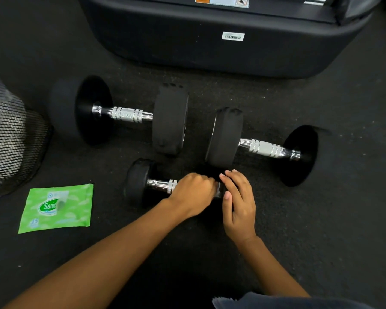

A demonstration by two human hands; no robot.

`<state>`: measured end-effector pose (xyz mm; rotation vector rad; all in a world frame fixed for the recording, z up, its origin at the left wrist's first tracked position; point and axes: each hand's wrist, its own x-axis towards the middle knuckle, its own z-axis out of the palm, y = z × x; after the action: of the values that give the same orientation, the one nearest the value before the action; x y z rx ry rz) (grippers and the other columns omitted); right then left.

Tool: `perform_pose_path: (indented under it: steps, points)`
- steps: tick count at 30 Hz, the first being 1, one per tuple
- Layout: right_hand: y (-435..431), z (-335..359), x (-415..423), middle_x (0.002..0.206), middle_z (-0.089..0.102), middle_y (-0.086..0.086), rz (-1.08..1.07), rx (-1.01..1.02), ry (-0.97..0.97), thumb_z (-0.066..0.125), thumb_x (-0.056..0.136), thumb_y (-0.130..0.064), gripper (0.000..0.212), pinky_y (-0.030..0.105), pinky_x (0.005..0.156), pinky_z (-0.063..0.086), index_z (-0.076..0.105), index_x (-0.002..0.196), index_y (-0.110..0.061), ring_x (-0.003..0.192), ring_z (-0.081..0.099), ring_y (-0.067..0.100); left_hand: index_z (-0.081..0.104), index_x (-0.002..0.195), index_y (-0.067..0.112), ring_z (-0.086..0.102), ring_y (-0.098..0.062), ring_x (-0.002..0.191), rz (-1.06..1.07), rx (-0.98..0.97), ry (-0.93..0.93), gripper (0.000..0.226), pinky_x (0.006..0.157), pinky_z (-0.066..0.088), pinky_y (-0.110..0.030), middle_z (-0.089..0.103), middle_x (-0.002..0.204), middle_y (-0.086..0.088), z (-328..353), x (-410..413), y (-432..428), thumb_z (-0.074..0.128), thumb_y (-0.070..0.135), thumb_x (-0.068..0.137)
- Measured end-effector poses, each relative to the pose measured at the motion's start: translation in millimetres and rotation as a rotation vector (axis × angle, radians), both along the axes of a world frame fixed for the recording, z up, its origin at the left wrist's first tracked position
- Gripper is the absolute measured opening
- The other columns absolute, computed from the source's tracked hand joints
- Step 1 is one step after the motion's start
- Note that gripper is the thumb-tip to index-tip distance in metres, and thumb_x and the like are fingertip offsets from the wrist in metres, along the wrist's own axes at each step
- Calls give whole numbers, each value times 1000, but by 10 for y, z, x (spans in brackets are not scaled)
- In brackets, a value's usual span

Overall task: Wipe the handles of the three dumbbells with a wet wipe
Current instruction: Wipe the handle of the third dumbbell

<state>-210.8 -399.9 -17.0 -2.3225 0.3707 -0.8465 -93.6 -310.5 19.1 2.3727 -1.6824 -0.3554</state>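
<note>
Dumbbells, three of them, lie on a dark speckled floor (343,219), and the small dumbbell (138,181) is nearest the person, lying left to right. The left hand (193,192) is closed round its chrome handle (161,185), fingers curled over the bar, with a white bit of wipe (218,190) showing at the hand's right edge; the rest of the wipe is hidden under the fist. The right hand (240,204) lies loosely on the small dumbbell's right end, fingers nearly straight and gripping nothing, and it covers that head almost wholly. The left stretch of the handle and the left head are bare. To the left, well apart from the hands, a green pack (56,208) of wipes lies flat on the floor, and beyond it stands a black mesh bin (11,148) at the frame's edge. Farther off lie two big dumbbells: the left one (169,119) and the right one (225,139), each with a ridged chrome handle, their inner heads near each other but apart. Behind them sits a black machine base (210,63) bearing a white barcode label (232,36).
</note>
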Motion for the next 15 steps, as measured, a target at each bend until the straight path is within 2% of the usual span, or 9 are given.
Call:
perform_pose_path:
  steps: [2, 4, 6, 9, 11, 13, 15]
  points:
    - [-6, -3, -2, 125, 55, 12, 3, -6, 1, 32, 98, -19, 38, 45, 103, 38, 58, 119, -1, 127, 43, 21, 66, 96, 6, 66, -26, 79, -31, -70, 48, 23, 78, 51, -37, 70, 88, -10, 10, 30, 107, 46, 16, 92]
    - [-5, -7, 4, 124, 55, 12, 3, -8, -2, 32, 98, -20, 38, 46, 103, 38, 58, 119, -1, 127, 43, 22, 67, 103, 10, 66, -19, 86, -14, -132, 53, 30, 85, 50, -33, 71, 96, -4, -46, 100, 219, 41, 22, 94]
    - [-2, -13, 9, 124, 56, 13, 1, -12, -4, 32, 98, -20, 39, 47, 103, 38, 58, 119, -1, 126, 44, 23, 66, 105, 11, 64, -21, 89, 14, -88, 68, 32, 88, 47, -34, 70, 98, -5, -74, 159, 239, 38, 23, 97]
    - [-9, -21, 6, 124, 56, 13, 2, -9, -9, 32, 97, -18, 38, 47, 103, 38, 58, 119, -1, 126, 44, 23, 66, 97, 7, 65, -27, 79, -35, -50, 19, 17, 79, 50, -39, 69, 87, -9, -42, 86, 103, 52, 14, 91]
    - [-8, -21, 1, 125, 55, 12, 3, -4, -5, 33, 97, -17, 38, 47, 102, 39, 58, 119, -1, 127, 43, 23, 67, 90, 8, 66, -24, 71, -52, -123, 21, 9, 73, 54, -37, 69, 79, -7, -70, 17, 100, 60, 12, 85]
    - [-7, -16, 0, 125, 55, 11, 6, 1, -5, 32, 98, -20, 38, 47, 102, 39, 57, 120, -2, 127, 43, 22, 67, 101, 11, 66, -18, 84, -18, -198, 74, 23, 83, 51, -31, 70, 92, -2, -117, 14, 199, 51, 23, 89]
    - [-8, -13, 3, 125, 54, 10, 8, 0, -8, 31, 99, -22, 38, 47, 103, 39, 57, 120, -3, 127, 43, 23, 63, 111, 14, 61, -13, 98, 10, -229, 127, 36, 93, 40, -24, 67, 106, 1, -110, 32, 304, 43, 34, 90]
